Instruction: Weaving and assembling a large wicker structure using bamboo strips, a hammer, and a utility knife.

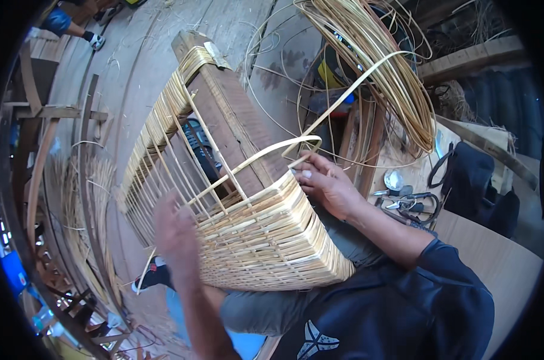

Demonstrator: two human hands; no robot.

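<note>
A partly woven rattan basket (266, 240) rests across my lap, its tightly woven side facing me and bare upright stakes (207, 138) rising beyond the weave. A thick wooden block (239, 126) stands inside the frame. At the basket's right corner, my right hand (327, 185) is closed, fingers pinched on a pale rattan strand (266, 151). That strand loops over the corner and crosses leftward between the stakes. My left hand (177, 231), smeared by motion, is over the left part of the woven side; its fingers cannot be made out.
A large coil of rattan (398, 90) lies at the far right, loose strands trailing from it. Pliers (413, 203) and a dark bag (479, 186) sit on the right. Cane bundles (74, 198) stand at left. Another person's foot (95, 41) shows at far left.
</note>
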